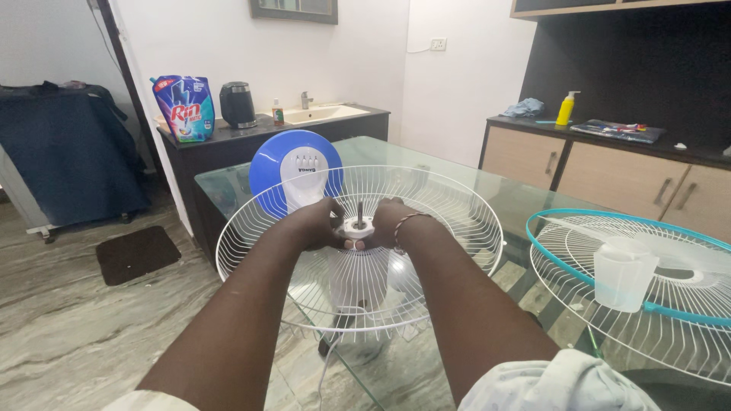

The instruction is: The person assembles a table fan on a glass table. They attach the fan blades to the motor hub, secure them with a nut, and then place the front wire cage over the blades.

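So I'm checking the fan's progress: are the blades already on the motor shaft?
No: the shaft stands bare above the rear grille, with both hands at its white hub.

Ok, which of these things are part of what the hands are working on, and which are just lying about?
In hand:
left hand
right hand
white hub ring
motor shaft
rear wire guard
blue fan base
front guard with teal rim
translucent blade hub

Lying about:
kettle
detergent pouch
yellow bottle
floor mat
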